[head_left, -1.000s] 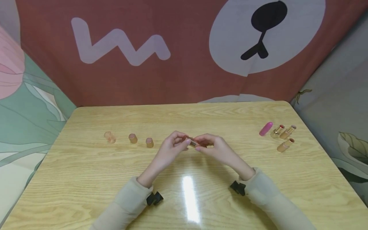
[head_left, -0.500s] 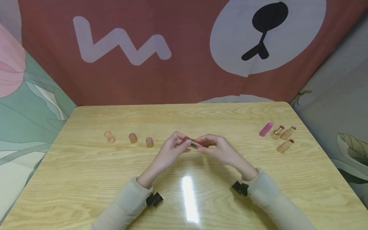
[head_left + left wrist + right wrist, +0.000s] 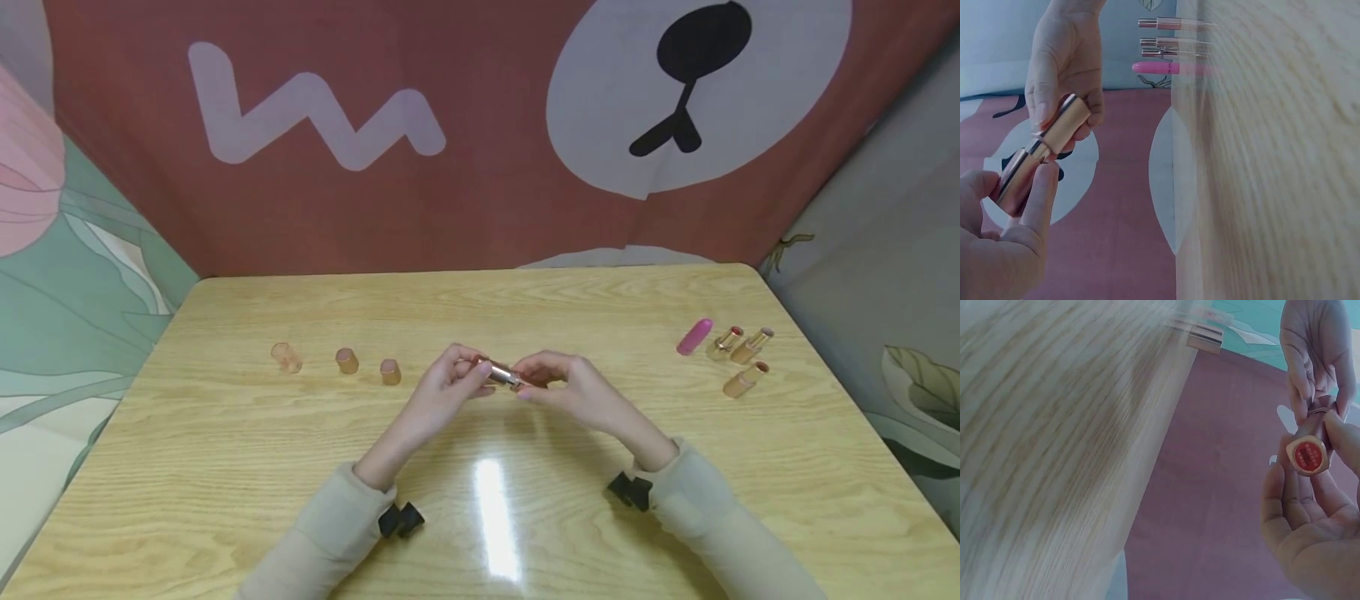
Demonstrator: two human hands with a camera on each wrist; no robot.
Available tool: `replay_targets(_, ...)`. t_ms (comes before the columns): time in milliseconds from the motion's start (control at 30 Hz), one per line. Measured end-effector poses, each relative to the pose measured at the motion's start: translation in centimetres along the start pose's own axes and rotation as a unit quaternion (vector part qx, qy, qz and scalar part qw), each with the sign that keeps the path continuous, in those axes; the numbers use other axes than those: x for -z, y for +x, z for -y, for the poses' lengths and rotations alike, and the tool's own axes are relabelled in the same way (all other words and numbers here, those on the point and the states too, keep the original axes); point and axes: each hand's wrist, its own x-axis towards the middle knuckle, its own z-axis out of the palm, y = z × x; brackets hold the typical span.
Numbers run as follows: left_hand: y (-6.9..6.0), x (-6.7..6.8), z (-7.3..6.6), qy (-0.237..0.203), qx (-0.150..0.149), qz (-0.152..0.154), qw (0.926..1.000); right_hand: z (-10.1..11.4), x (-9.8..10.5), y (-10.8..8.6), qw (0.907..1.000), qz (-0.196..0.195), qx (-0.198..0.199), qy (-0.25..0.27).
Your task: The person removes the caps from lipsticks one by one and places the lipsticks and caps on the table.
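Left hand (image 3: 441, 392) and right hand (image 3: 566, 387) each pinch one end of the lipstick tube (image 3: 501, 374), held above the table (image 3: 225, 467) — probably light, rigid and slick, so best gripped on its flat sides — near the ends.

Wears plain cream left sleeve (image 3: 303, 537), matching right sleeve (image 3: 731, 521), both broad-cuffed. Carries small, angular, black left block (image 3: 401, 520) and right block (image 3: 630, 491) on inner sides. Leaves left hand (image 3: 442, 387) and right hand (image 3: 573, 387) bare.
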Motion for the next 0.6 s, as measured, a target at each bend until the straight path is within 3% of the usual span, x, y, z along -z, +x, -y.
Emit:
replay_targets(300, 0.0, 0.6, -0.3, -0.030, -0.021, -0.031, 0.9988, -0.3, 0.0, 0.0, 0.9994, -0.023, -0.026, 0.006)
replay_targets(467, 0.0, 1.1, -0.4, -0.039, -0.013, -0.057, 0.9975, -0.7, 0.0, 0.0, 0.9982, -0.046, -0.035, 0.016)
replay_targets(600, 0.1, 1.2, -0.4, -0.021, 0.001, -0.066, 0.9976, -0.9, 0.1, 0.2, 0.9978, -0.053, -0.030, 0.027)
